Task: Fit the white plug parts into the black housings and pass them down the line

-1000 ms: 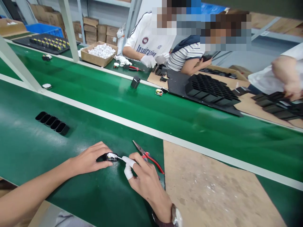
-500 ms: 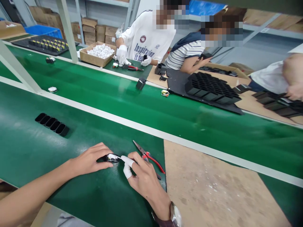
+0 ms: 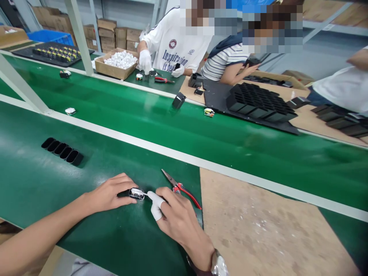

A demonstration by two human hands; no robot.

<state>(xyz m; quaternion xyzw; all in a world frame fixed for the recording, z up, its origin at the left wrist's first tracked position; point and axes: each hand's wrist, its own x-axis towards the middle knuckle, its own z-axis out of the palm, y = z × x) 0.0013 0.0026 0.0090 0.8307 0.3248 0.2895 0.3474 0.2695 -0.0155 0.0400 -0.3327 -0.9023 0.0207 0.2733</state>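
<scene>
Clamping a black housing [image 3: 123, 193] is the left hand [image 3: 110, 190]; just beside, the right hand [image 3: 176, 215] pinches a white wire [image 3: 145, 194]. The circuit board [image 3: 136, 193] inside looks deeper than before; fitting seems advancing.

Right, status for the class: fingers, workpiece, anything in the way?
Left fingers gripping black casing. Right fingers, two white-covered, at thin white piece by open end. White parts inside. Pliers just beyond right fingers, clear of casing.

I could read "Inspiration" across a co-worker's white shirt [image 3: 184, 41], with "is bea" below, where a gloved hand [image 3: 178, 71] hid the rest. Its round badge [image 3: 172, 44] and small emblem [image 3: 191, 52] were too tiny to make out.
</scene>
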